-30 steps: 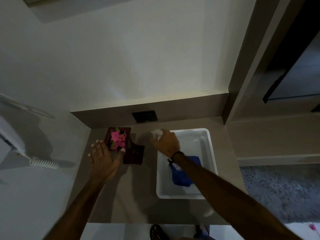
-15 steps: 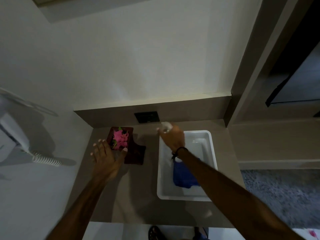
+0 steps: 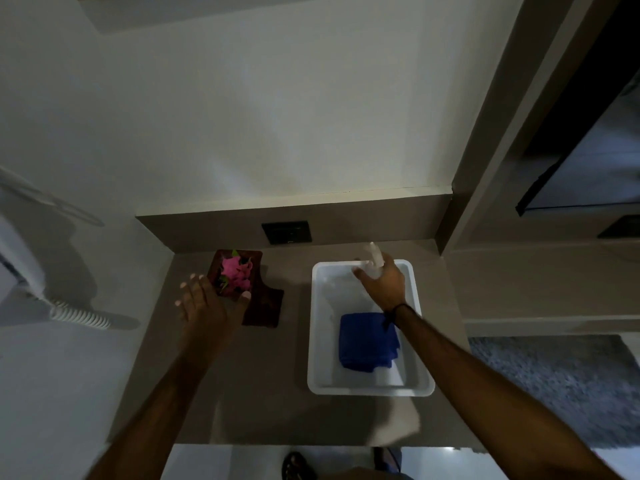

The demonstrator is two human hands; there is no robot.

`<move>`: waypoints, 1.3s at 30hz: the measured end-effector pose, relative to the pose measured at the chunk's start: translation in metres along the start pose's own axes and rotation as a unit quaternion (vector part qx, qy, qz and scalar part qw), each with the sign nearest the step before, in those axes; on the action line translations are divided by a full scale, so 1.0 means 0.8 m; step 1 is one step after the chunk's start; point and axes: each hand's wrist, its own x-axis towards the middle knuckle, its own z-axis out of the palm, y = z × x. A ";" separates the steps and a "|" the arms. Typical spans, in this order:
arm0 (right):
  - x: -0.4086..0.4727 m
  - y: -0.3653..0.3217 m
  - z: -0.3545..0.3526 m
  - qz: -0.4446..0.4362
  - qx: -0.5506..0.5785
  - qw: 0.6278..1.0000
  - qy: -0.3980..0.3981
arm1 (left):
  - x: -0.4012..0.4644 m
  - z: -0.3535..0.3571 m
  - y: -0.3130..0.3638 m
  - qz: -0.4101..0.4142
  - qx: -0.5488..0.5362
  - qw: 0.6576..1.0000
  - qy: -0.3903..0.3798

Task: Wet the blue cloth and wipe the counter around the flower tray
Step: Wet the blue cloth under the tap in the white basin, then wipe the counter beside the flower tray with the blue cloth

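In white tub [image 3: 320, 341], blue cloth [image 3: 365, 344] partly hidden by arm.

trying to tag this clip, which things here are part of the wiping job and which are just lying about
Part of the job:
- blue cloth, lying in the white tub
- flower tray, at the left hand
- pale bottle-like thing, blurred, held by the right hand
- counter

Just there:
- dark mat beside the tray
- wall socket
- coiled cord on the left wall

place: hotel-style room | cues: wall-mounted hairdryer [image 3: 20, 271] with coiled cord, counter [image 3: 294, 410] niche, carpet [image 3: 554, 386]
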 end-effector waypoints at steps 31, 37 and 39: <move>-0.098 -0.104 0.163 0.007 0.116 0.980 -0.162 | 0.012 0.023 -0.018 0.021 0.029 0.998 0.053; -0.099 -0.074 0.195 -0.011 0.013 0.984 -0.175 | 0.013 0.024 -0.020 0.010 0.007 0.999 0.034; -0.094 -0.073 0.199 0.000 -0.020 0.982 -0.187 | 0.010 0.021 -0.017 0.013 -0.004 0.999 0.037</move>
